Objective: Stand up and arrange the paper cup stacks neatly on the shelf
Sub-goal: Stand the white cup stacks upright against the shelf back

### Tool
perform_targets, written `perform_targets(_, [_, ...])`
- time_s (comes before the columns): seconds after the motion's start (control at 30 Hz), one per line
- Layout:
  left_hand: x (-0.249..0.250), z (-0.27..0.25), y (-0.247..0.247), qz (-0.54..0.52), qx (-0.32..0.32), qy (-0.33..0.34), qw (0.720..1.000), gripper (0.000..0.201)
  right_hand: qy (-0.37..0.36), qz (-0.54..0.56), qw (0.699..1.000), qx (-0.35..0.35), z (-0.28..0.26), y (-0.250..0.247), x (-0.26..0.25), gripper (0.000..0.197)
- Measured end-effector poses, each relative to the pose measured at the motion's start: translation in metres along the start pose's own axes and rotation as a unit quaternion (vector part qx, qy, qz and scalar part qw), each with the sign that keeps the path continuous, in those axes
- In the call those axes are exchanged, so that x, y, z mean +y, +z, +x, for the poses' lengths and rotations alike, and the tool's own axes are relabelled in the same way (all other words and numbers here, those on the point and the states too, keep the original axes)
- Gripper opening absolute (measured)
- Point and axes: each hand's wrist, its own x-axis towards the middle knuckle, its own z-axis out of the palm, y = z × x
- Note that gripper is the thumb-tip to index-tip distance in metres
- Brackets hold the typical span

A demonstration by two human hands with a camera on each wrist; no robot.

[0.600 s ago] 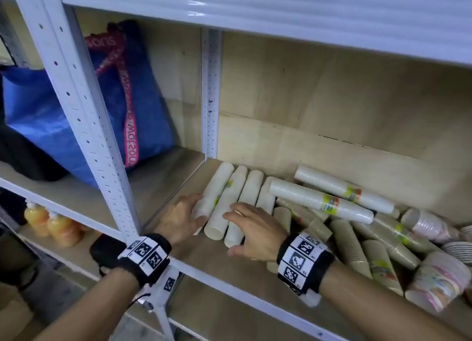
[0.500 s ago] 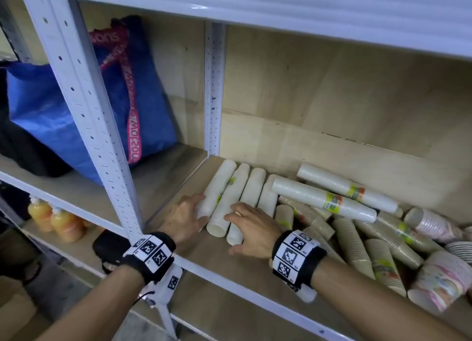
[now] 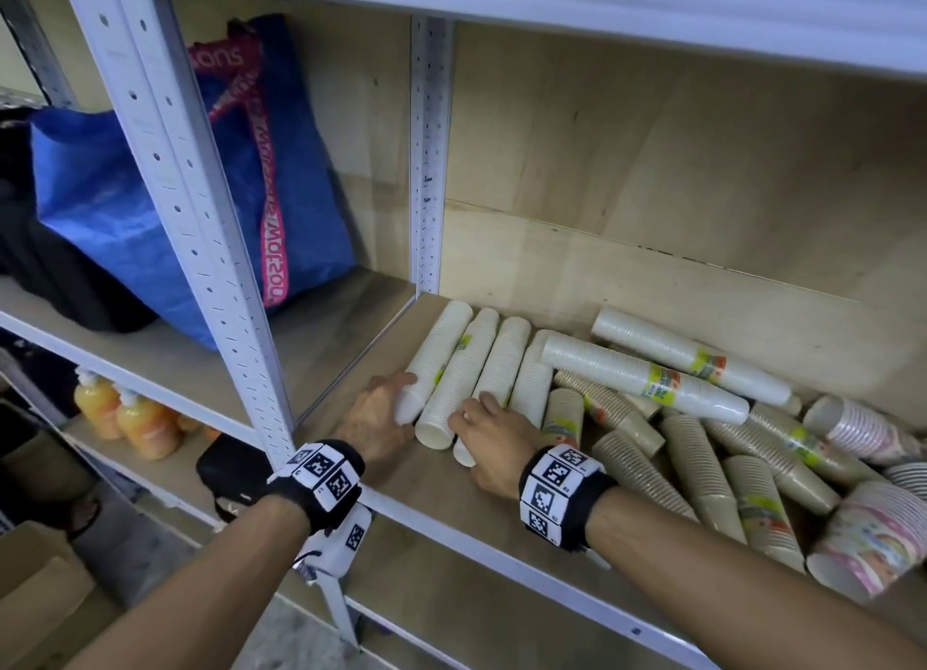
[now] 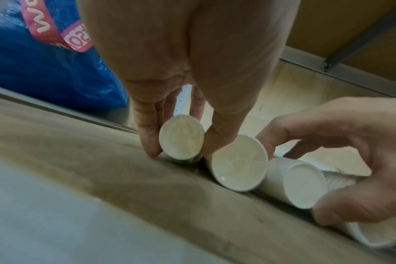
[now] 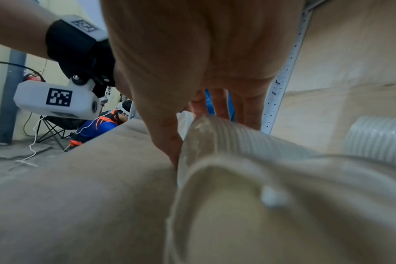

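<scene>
Barely changed from half a second back. Left hand (image 3: 373, 418) pinching the leftmost white ribbed paper-cup stack (image 3: 435, 363), lying flat on the wooden shelf (image 3: 441, 489); right hand (image 3: 494, 438) curled over the third stack (image 3: 499, 368). Row-straightening ongoing; nothing stood up yet.

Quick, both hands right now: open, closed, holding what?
Left hand: pinching the end of the leftmost white cup stack.
Right hand: fingers curled over the third white cup stack.
</scene>
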Motion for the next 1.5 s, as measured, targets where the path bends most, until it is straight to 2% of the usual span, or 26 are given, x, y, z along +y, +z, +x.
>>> perform_targets(0.1, [0.004,-0.003,-0.007,0.006,-0.002,0.004,1.0,0.071,-0.007,-0.011,1.0,0.005,-0.003,-0.006,-0.001,0.047])
perform_targets(0.2, [0.011,-0.004,-0.022,-0.009,0.001,0.012,1.0,0.072,-0.02,0.002,0.999,0.046,-0.006,-0.015,0.003,0.041])
perform_targets(0.4, [0.046,-0.008,-0.066,0.011,0.094,0.043,0.995,0.046,-0.011,0.022,0.987,0.159,-0.007,-0.053,0.021,0.044])
perform_targets(0.53, [0.07,-0.003,-0.095,-0.012,0.138,0.081,0.987,0.037,0.032,0.044,0.97,0.237,-0.011,-0.085,0.038,0.042])
perform_targets(0.67, [0.09,0.01,-0.12,-0.026,0.18,0.103,0.978,0.033,0.095,0.093,0.951,0.278,-0.012,-0.117,0.057,0.046])
perform_targets(0.73, [0.097,0.018,-0.13,-0.025,0.196,0.118,0.973,0.022,0.128,0.115,0.937,0.303,-0.013,-0.136,0.066,0.046])
perform_targets(0.77, [0.1,0.023,-0.134,-0.024,0.198,0.121,0.972,0.018,0.139,0.124,0.929,0.319,-0.012,-0.145,0.069,0.045])
perform_targets(0.9, [0.108,0.041,-0.147,-0.025,0.184,0.134,0.973,0.023,0.147,0.147,0.905,0.37,-0.008,-0.184,0.079,0.035])
perform_targets(1.13, [0.106,0.071,-0.172,-0.056,0.159,0.116,0.979,0.029,0.136,0.194,0.893,0.383,0.02,-0.219,0.074,0.037])
perform_targets(1.33, [0.106,0.08,-0.193,0.003,0.181,0.108,0.978,0.03,0.138,0.224,0.903,0.34,0.056,-0.201,0.058,0.039])
perform_targets(1.5, [0.104,0.085,-0.196,0.0,0.165,0.095,0.982,0.028,0.153,0.214,0.917,0.301,0.086,-0.179,0.056,0.033])
